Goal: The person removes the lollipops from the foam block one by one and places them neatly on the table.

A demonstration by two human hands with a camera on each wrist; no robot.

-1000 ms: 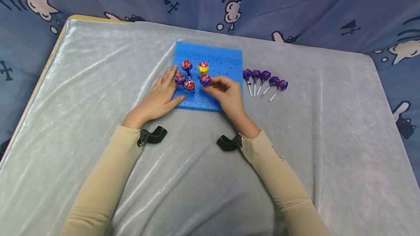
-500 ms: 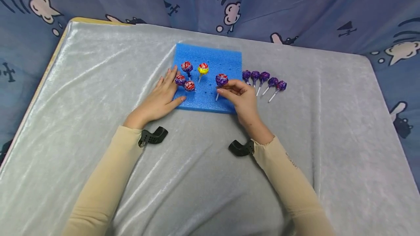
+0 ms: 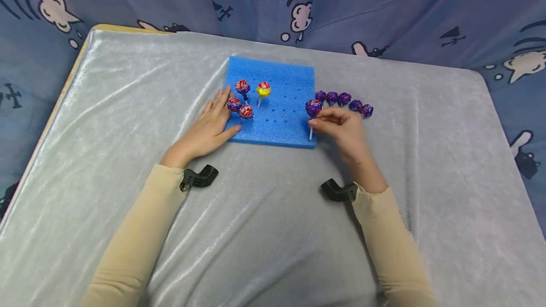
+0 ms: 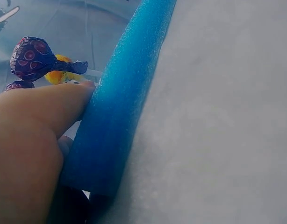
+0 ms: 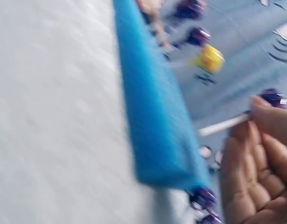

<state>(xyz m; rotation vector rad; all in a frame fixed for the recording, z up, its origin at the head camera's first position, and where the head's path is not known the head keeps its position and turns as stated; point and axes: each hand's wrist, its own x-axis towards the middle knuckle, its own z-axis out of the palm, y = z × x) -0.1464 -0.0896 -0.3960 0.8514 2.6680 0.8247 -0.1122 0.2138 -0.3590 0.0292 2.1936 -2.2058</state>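
Over the right edge of a blue foam block (image 3: 273, 131), my right hand (image 3: 347, 131) pinches a purple-wrapped lollipop (image 3: 313, 107) just below its head. Its white stick (image 5: 223, 126) points down and stands free of the foam in the right wrist view. My left hand (image 3: 204, 127) rests flat on the block's left side, fingers straight, thumb along the near part. Beside it, several lollipops stand in the foam: a yellow one (image 3: 263, 89) and purple ones, among them a back one (image 3: 242, 86) and a near one (image 3: 246, 112).
Several purple lollipops (image 3: 332, 98) lie in a row on the grey cloth (image 3: 264, 212) right of the block, their sticks mostly hidden by my right hand. Small holes dot the foam's top. A patterned blue curtain (image 3: 256, 4) hangs behind the table.
My right hand has lifted a purple lollipop out from beside the yellow one and carried it right to the block's edge. My left hand has stayed in place.
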